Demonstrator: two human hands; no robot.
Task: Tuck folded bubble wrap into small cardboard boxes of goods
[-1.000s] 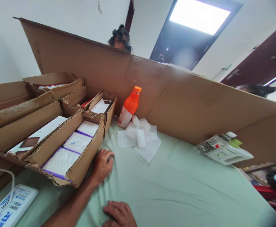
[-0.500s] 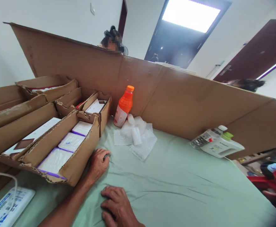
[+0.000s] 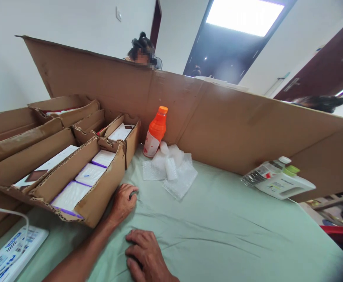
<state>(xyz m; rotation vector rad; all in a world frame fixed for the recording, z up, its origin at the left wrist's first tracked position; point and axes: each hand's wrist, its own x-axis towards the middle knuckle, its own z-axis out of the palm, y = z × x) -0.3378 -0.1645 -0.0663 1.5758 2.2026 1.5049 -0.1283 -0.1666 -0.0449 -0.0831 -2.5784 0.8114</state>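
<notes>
My left hand [image 3: 124, 201] rests on the green cloth [image 3: 218, 227] beside a cardboard box [image 3: 105, 192]. Its fingers bend loosely, thumb apart from them, and no object shows in it. Nearer to me, my right hand [image 3: 147, 254] lies palm down on the same cloth, fingers spread a little and slightly bent, holding nothing visible. Three white packs with purple edges [image 3: 89, 174] sit in the box beside my left hand. Beyond that hand are several pieces of bubble wrap [image 3: 180, 180] next to an upright orange bottle [image 3: 156, 131].
More cardboard compartments [image 3: 46, 135] stand at left, near a white power bank-like device [image 3: 14, 252] with a cable. A tall cardboard partition [image 3: 218, 121] runs across the back. A clear bottle [image 3: 265, 172] and a white jug [image 3: 291, 185] lean at right. A person's head [image 3: 143, 51] shows beyond the partition.
The view has shifted slightly, so the far things at right appear farther right. Both hands stay in place on the cloth.
</notes>
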